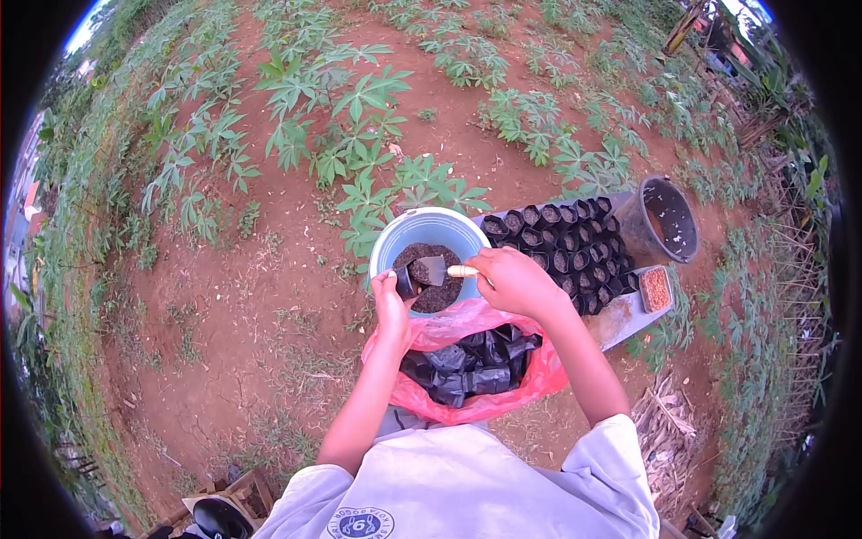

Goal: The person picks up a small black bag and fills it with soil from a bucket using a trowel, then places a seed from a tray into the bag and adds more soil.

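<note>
My left hand [391, 308] holds a small black plastic bag [404, 285] over the left side of a light blue bucket [384, 247]. Dark soil [435, 299] lies inside the bucket. In my right hand [512, 280] is the pale handle of a small trowel [433, 270], whose metal blade points left at the bag's mouth, with some soil by its tip. Below the bucket, a pink plastic bag [544, 377] lies open around several folded black bags [467, 368].
Right of the bucket, rows of soil-filled black bags [561, 238] stand on a grey board [639, 321]. A dark bucket [639, 229] and a clear box of orange-brown grains [655, 289] are at its right end. Leafy plants [364, 99] grow from reddish ground beyond.
</note>
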The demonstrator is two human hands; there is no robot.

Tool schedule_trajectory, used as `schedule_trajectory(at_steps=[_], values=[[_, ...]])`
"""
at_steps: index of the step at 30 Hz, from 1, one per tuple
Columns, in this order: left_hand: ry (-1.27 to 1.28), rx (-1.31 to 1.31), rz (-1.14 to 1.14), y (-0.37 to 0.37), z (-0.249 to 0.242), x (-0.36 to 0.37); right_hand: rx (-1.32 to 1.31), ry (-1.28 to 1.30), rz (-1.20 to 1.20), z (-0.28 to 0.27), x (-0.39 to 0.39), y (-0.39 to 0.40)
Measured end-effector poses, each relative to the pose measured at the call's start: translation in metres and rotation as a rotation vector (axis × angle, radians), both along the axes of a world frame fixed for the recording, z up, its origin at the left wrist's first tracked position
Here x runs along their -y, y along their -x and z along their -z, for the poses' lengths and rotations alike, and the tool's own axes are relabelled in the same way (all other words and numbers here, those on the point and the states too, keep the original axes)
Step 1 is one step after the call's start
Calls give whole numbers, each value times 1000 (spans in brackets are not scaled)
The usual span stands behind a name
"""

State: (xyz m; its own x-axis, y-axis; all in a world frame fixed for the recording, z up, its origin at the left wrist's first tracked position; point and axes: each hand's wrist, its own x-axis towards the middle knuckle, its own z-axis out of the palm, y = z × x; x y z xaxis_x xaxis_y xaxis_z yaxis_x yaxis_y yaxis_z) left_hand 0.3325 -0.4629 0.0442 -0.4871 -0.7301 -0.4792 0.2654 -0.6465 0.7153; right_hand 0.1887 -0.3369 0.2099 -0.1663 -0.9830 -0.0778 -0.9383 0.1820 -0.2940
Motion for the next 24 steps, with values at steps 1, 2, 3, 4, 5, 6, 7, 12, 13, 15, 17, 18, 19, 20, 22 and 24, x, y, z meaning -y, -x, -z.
schedule_trajectory(at_steps=[1,2,3,4,5,6,7,12,13,15,17,18,19,20,22,24], values=[[-2,0,11,0,0,1,0,-2,11,1,1,-2],[-14,-11,22,-1,0,2,-14,24,3,3,2,-3],[-26,-21,32,-1,1,3,-29,50,-7,4,2,-5],[-28,-22,40,-2,5,4,-30,49,1,3,3,-7],[-39,-42,41,-2,9,5,-40,46,-8,1,4,-10],[-51,-62,41,-2,7,6,-51,43,-17,0,5,-12],[-50,-63,48,-3,5,6,-52,44,-11,-1,5,-15],[-64,-81,56,-4,2,10,-100,93,-23,-10,7,-21],[-67,-78,58,-4,2,11,-97,90,-21,-10,6,-22],[-59,-70,53,-3,4,13,-118,150,9,-11,5,-23],[-62,-67,53,-1,9,15,-118,174,12,-12,3,-20],[-63,-67,49,-1,10,16,-120,200,12,-13,2,-19],[-64,-64,51,-2,11,17,-118,199,14,-15,0,-17],[-56,-82,50,-3,12,18,-95,211,38,-16,-1,-16],[-48,-97,48,-6,9,22,-69,223,62,-21,-4,-12],[58,-261,38,-12,8,25,1,236,135,-23,-8,-7]])
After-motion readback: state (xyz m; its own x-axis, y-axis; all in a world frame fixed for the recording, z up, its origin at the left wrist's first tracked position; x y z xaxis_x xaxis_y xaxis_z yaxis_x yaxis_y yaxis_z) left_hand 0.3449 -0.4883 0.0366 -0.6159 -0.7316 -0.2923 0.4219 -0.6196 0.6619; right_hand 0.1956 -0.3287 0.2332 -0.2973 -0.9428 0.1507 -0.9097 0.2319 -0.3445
